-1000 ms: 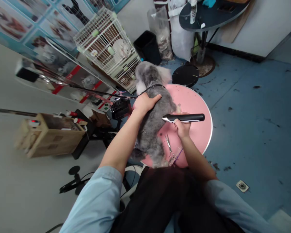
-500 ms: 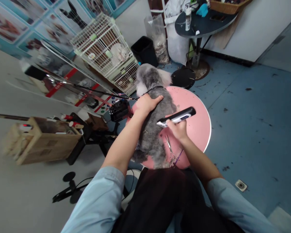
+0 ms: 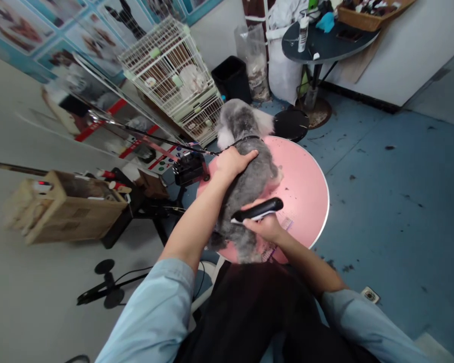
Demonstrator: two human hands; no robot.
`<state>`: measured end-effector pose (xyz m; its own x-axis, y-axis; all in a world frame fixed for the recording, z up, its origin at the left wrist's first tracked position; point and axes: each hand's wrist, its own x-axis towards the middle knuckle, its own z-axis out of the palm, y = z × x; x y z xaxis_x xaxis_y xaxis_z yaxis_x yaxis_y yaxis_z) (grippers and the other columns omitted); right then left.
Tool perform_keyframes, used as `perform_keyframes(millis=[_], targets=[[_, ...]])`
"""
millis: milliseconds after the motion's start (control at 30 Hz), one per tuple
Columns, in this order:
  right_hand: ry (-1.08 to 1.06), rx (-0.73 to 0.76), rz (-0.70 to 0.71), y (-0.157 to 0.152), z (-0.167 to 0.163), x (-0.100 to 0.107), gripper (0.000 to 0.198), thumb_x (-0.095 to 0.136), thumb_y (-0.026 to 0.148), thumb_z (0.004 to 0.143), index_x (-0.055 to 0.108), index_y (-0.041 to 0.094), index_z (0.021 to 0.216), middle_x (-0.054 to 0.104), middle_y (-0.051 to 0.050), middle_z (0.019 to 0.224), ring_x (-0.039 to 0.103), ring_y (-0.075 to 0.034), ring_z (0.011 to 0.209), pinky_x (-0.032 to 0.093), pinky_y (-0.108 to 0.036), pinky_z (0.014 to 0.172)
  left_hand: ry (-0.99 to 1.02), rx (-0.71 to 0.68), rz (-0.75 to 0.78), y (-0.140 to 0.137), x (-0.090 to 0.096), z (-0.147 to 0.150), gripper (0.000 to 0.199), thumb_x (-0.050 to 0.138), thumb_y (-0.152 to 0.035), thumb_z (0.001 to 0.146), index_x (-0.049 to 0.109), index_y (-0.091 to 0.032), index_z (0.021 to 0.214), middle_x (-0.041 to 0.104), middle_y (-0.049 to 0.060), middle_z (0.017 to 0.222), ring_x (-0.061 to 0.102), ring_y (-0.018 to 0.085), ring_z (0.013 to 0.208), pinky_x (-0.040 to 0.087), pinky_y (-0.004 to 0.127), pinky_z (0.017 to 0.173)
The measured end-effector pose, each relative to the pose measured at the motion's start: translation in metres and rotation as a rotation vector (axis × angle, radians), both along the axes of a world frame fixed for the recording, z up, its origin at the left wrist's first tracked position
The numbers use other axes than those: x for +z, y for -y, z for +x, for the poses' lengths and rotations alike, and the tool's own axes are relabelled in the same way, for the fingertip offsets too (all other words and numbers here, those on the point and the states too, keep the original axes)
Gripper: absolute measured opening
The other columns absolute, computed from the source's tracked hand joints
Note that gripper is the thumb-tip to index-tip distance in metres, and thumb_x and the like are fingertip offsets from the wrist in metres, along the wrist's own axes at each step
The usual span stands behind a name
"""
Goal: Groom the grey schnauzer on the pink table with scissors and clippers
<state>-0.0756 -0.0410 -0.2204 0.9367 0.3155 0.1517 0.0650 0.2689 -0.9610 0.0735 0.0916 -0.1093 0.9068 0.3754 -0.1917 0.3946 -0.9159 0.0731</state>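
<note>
A grey dog (image 3: 263, 169) with pale ears stands facing away from me on a round pink table (image 3: 306, 186). My left hand (image 3: 231, 162) holds it behind the neck, thumb stretched across the back, the other fingers down its left side and partly hidden. In my right hand (image 3: 268, 228) is a black and white hair clipper (image 3: 263, 207), its head touching the dog's lower back near the rump. A purple comb (image 3: 268, 252) lies below that hand, partly covered. A dark leash (image 3: 196, 149) runs from the dog's neck to the left.
Left of the table are a black clamp-like fixture (image 3: 189, 169) and a wooden box (image 3: 79, 212). Beyond the dog stand a white wire cage (image 3: 174, 85), a black bin (image 3: 232, 80) and a dark round table (image 3: 333, 48). Hair tufts dot the blue floor (image 3: 382, 201).
My right hand has moved the clipper down the dog's back toward the rump, now covering the scissors. My left hand stays on the dog. The view has shifted slightly.
</note>
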Motion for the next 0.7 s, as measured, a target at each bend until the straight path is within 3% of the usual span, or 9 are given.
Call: perform_keyframes(millis=[100, 133, 200, 267, 367, 467, 600, 700], targets=[[-0.113, 0.191, 0.114, 0.028, -0.001, -0.016, 0.042, 0.087, 0.052, 0.077, 0.066, 0.029, 0.105, 0.078, -0.004, 0.106, 0.074, -0.021, 0.079, 0.064, -0.037, 0.069, 0.026, -0.07, -0.007, 0.006, 0.003, -0.016, 0.095, 0.064, -0.075, 0.089, 0.056, -0.002, 0.148, 0.064, 0.029, 0.146, 0.063, 0.041, 0.136, 0.051, 0.042, 0.11], [-0.157, 0.154, 0.169, 0.038, 0.012, -0.021, 0.045, 0.087, 0.055, 0.077, 0.062, 0.029, 0.103, 0.078, -0.003, 0.104, 0.071, -0.019, 0.071, 0.062, -0.035, 0.064, 0.031, -0.101, -0.004, 0.009, 0.004, -0.021, 0.103, 0.069, -0.073, 0.086, 0.047, 0.0, 0.156, 0.059, 0.03, 0.151, 0.059, 0.041, 0.141, 0.049, 0.042, 0.112], [-0.218, -0.061, 0.269, 0.051, 0.047, -0.033, 0.051, 0.088, 0.06, 0.075, 0.055, 0.03, 0.1, 0.078, 0.0, 0.095, 0.061, -0.013, 0.055, 0.056, -0.03, 0.054, 0.031, -0.125, 0.002, 0.017, 0.003, -0.027, 0.117, 0.077, -0.069, 0.082, 0.032, 0.002, 0.164, 0.051, 0.032, 0.158, 0.055, 0.041, 0.145, 0.048, 0.041, 0.114], [-0.243, -0.278, 0.31, 0.05, 0.078, -0.042, 0.054, 0.088, 0.061, 0.073, 0.052, 0.031, 0.1, 0.077, 0.003, 0.091, 0.052, -0.01, 0.048, 0.049, -0.028, 0.048, 0.019, -0.075, 0.01, 0.022, 0.001, -0.027, 0.114, 0.075, -0.069, 0.083, 0.033, 0.001, 0.163, 0.053, 0.033, 0.156, 0.057, 0.041, 0.143, 0.049, 0.041, 0.112], [-0.207, -0.357, 0.308, 0.028, 0.087, -0.053, 0.049, 0.086, 0.053, 0.074, 0.052, 0.03, 0.101, 0.078, 0.002, 0.093, 0.065, -0.015, 0.064, 0.058, -0.032, 0.064, 0.005, 0.02, 0.04, 0.019, -0.001, -0.018, 0.095, 0.065, -0.073, 0.089, 0.049, -0.003, 0.152, 0.064, 0.03, 0.145, 0.064, 0.042, 0.135, 0.051, 0.043, 0.108], [-0.149, -0.34, 0.302, 0.0, 0.053, -0.062, 0.04, 0.083, 0.046, 0.076, 0.054, 0.03, 0.099, 0.077, -0.001, 0.098, 0.074, -0.022, 0.092, 0.061, -0.044, 0.094, -0.014, 0.065, 0.077, 0.009, -0.001, -0.007, 0.087, 0.058, -0.077, 0.091, 0.061, -0.007, 0.142, 0.069, 0.027, 0.138, 0.067, 0.042, 0.13, 0.053, 0.045, 0.106], [-0.183, -0.256, 0.252, -0.016, 0.011, -0.069, 0.034, 0.081, 0.045, 0.077, 0.059, 0.029, 0.099, 0.074, -0.002, 0.1, 0.073, -0.023, 0.095, 0.062, -0.045, 0.094, -0.013, 0.093, 0.126, 0.003, 0.0, -0.003, 0.085, 0.057, -0.08, 0.09, 0.067, -0.009, 0.137, 0.072, 0.025, 0.135, 0.069, 0.041, 0.127, 0.054, 0.046, 0.105], [-0.232, -0.305, 0.343, -0.017, 0.014, -0.068, 0.031, 0.074, 0.05, 0.085, 0.058, 0.029, 0.101, 0.075, -0.002, 0.101, 0.073, -0.023, 0.096, 0.061, -0.048, 0.098, -0.013, 0.088, 0.15, 0.003, -0.001, -0.003, 0.086, 0.057, -0.079, 0.09, 0.067, -0.008, 0.137, 0.072, 0.025, 0.135, 0.068, 0.041, 0.128, 0.054, 0.045, 0.105]])
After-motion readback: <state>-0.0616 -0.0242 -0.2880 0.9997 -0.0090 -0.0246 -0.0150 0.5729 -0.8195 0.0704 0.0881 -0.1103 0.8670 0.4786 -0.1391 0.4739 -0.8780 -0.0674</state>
